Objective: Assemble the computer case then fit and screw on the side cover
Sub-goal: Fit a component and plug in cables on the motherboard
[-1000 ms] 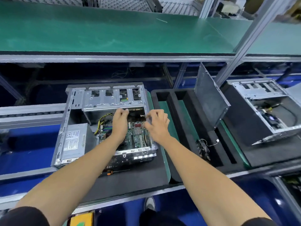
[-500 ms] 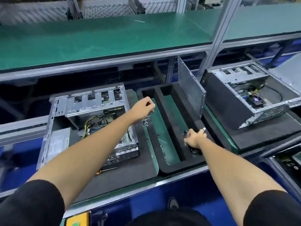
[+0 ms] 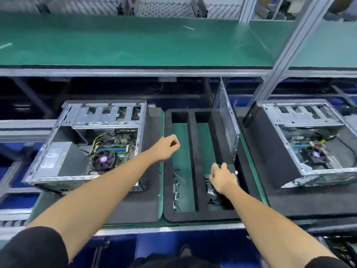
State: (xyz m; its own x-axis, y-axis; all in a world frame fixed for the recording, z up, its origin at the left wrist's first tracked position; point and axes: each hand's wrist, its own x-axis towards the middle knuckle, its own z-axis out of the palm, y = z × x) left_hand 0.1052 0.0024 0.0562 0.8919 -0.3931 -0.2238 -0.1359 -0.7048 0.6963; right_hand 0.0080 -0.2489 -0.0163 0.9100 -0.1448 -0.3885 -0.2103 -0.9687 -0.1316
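Sheet-metal computer case (image 3: 87, 144) lies open side up on dark foam at nine o'clock, its long axis running toward twelve. Black foam tray (image 3: 193, 215) with two green-floored slots sits at centre; a flat grey side cover (image 3: 228, 124) stands on edge along its right wall. Left hand (image 3: 166, 147) hovers curled, nothing visible in its grip. Right hand (image 3: 222, 178) reaches into the right slot; what its grip holds I cannot tell.

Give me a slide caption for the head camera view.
Right hand reaches into black foam tray beside open computer case.
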